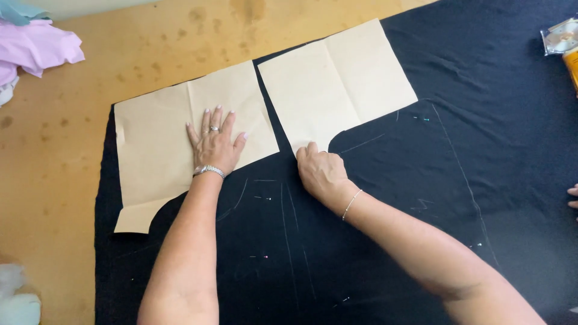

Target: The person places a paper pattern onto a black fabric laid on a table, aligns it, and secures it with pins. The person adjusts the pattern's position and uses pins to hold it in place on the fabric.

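Fabric (385,198) on stained, perhaps wooden, table (72,180)

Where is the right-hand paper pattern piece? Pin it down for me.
In the head view, the right paper pattern piece lies on the black fabric, upper centre, beside the left paper piece; the right hand touches its lower edge.

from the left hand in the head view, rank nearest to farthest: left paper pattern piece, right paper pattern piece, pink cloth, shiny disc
1. left paper pattern piece, flat under the left hand
2. right paper pattern piece, just to the right
3. pink cloth, far left corner of the table
4. shiny disc, far right edge
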